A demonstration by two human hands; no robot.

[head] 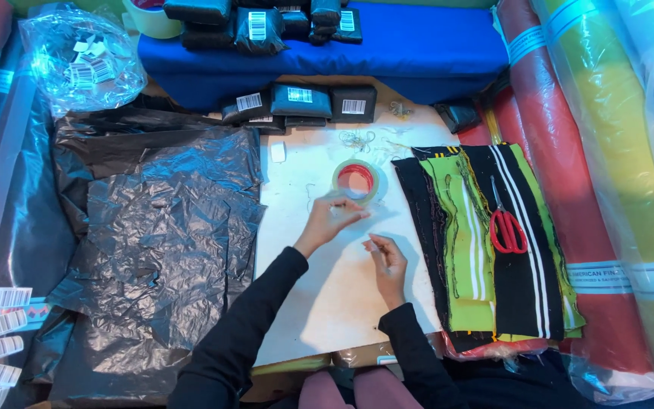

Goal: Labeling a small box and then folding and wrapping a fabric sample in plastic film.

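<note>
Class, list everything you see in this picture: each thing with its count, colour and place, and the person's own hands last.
tape roll: one, clear with red core, table centre
scissors: one, red-handled, on striped cloth
striped cloth: a stack, black, green, white, right
plastic sheets: several, black, left
packed parcels: several, black, labelled, top
fabric rolls: several, red, yellow, right
label bag: one, clear, top left
left hand: at the tape roll
right hand: over table, fingers pinched

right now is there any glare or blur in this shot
Head view: glare streaks the black plastic sheets and the clear wrap on the fabric rolls; both hands, left and right, look slightly soft; scissors stay sharp.
</note>
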